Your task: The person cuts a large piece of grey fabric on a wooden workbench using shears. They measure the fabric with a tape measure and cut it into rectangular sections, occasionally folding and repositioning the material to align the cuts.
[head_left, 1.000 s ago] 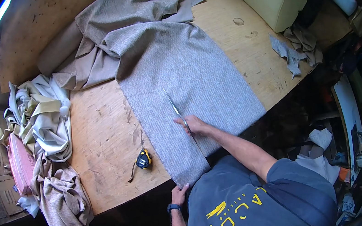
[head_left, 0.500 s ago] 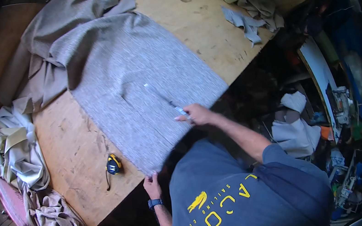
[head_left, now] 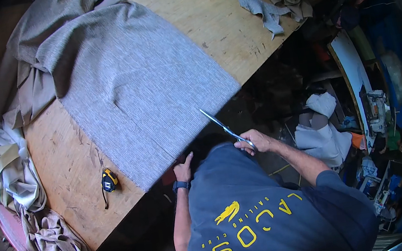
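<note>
A grey woven fabric (head_left: pixel 129 89) lies over the table, its front edge along the table's near edge. A thin dark line runs through it from a small fold to that edge. My right hand (head_left: pixel 256 141) grips the handles of a pair of scissors (head_left: pixel 225 127), whose tips sit over the fabric's front edge, blades nearly together. Just off the same edge, farther left, is my left hand (head_left: pixel 183 169), wearing a dark wristwatch. Its thumb stands apart from the fingers and nothing shows in it; the fingers are partly lost in shadow.
The wooden table (head_left: pixel 70 180) bears a yellow and black tape measure (head_left: pixel 108 180) left of the fabric. Crumpled cloth (head_left: pixel 15 177) and a brownish cloth (head_left: pixel 61 243) lie at the left. A grey scrap (head_left: pixel 264 11) lies far right. Clutter and white cloth (head_left: pixel 321 142) fill the right side.
My right hand has drawn the scissors back from over the fabric toward its front edge. My left hand has left the fabric's near corner and moved right along the edge.
</note>
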The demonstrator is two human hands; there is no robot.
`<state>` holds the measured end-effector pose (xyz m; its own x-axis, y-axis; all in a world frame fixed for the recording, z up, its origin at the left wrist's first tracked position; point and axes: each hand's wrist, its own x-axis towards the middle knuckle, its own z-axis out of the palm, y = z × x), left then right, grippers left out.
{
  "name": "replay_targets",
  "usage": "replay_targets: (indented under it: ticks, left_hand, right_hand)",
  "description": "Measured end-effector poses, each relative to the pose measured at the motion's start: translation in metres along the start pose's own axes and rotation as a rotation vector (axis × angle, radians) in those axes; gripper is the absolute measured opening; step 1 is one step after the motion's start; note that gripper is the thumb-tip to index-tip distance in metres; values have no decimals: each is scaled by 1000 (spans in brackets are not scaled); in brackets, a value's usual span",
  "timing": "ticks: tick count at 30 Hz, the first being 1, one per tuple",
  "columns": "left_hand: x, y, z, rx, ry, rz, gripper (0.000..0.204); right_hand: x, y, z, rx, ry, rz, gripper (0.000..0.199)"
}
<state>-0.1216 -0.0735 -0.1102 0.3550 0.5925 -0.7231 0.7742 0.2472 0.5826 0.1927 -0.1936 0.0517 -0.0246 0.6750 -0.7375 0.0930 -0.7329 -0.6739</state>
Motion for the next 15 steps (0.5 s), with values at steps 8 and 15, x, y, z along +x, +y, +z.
replay_targets:
  ticks: [8, 15]
  left_hand:
    - [-39, 18, 12, -1055, -116, 153, 36]
    - [-60, 38, 5, -693, -10, 126, 45]
  right_hand:
    - [6, 8, 0, -24, -89, -50, 52]
    - [77, -4, 17, -56, 28, -181, 48]
